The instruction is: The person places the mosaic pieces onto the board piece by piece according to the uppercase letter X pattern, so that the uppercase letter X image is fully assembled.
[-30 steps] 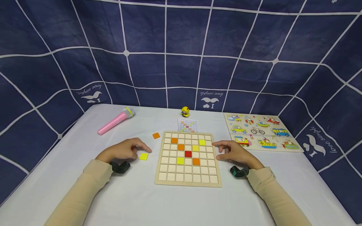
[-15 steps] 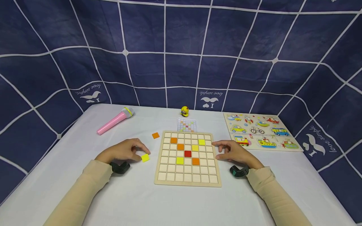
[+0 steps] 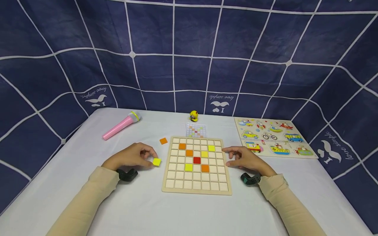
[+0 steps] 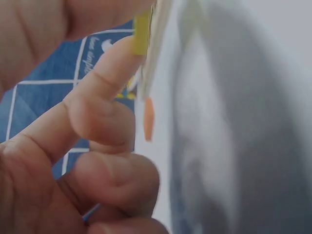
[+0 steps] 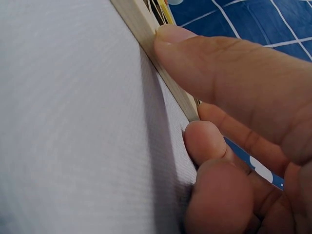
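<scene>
Beside the left edge of a wooden grid board (image 3: 196, 191), my left hand (image 3: 131, 155) pinches a yellow square tile (image 3: 157, 162) between thumb and index finger. In the left wrist view the tile (image 4: 141, 35) shows edge-on at the fingertips, the other fingers curled below. My right hand (image 3: 243, 159) rests at the board's right edge; its thumb (image 5: 195, 58) touches the wooden rim (image 5: 139, 24). Orange, yellow and yellow-green tiles and one red tile (image 3: 197, 160) lie in the board's cells. An orange tile (image 3: 163, 141) lies loose off its upper left corner.
A small printed pattern card (image 3: 196, 130) lies behind the board, with a yellow duck figure (image 3: 193, 116) beyond it. The pink toy microphone (image 3: 119, 127) is at back left. At back right lies a wooden vehicle puzzle (image 3: 267, 142), below the dark blue curtain (image 3: 192, 72).
My left hand has taken hold of the yellow tile, which has slid right and now sits tilted at the fingertips near the board. The right hand has stayed at the board's edge.
</scene>
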A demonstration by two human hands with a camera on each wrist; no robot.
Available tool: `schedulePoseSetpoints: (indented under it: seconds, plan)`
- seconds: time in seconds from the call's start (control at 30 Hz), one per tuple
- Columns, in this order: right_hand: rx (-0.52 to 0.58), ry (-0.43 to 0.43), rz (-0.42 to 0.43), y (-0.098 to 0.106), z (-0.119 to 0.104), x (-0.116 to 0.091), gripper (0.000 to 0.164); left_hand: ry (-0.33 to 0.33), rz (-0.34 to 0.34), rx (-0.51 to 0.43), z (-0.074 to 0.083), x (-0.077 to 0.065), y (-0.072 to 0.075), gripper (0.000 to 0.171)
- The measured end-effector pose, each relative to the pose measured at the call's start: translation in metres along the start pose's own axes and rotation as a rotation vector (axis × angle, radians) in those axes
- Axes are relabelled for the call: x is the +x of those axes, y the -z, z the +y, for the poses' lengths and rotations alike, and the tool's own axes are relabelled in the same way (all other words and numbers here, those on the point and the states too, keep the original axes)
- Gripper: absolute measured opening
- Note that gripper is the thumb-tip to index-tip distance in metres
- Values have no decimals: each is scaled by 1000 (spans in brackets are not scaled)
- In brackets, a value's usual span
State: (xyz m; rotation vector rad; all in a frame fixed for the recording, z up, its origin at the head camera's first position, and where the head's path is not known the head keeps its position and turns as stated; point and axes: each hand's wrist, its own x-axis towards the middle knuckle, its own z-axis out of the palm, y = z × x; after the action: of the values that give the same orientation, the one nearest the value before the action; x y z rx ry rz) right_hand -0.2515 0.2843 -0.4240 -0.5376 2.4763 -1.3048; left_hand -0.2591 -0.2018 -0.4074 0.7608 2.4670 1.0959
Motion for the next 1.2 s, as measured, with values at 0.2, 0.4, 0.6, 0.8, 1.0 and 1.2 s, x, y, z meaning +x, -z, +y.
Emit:
schedulePoseSetpoints:
  seconds: [0.2,0.4,0.6,0.8,1.0,1.2]
  plan:
    - [-9,-3,1,1,-1,0,59,-54,53,-4,12,3,-6,28]
    - [-15,-6,2,1,-2,0,59,-68,93,34,28,5,-16,24]
    - [-19,-5,2,2,-2,-1,59,-96,90,70,41,5,-27,25]
    - [-15,-3,1,2,-1,0,60,-112,66,118,51,6,-39,24]
    - [-5,2,-3,2,0,1,60,-99,65,172,57,5,-50,24]
    - [-2,5,-5,2,1,1,60,-83,44,216,62,4,-59,24]
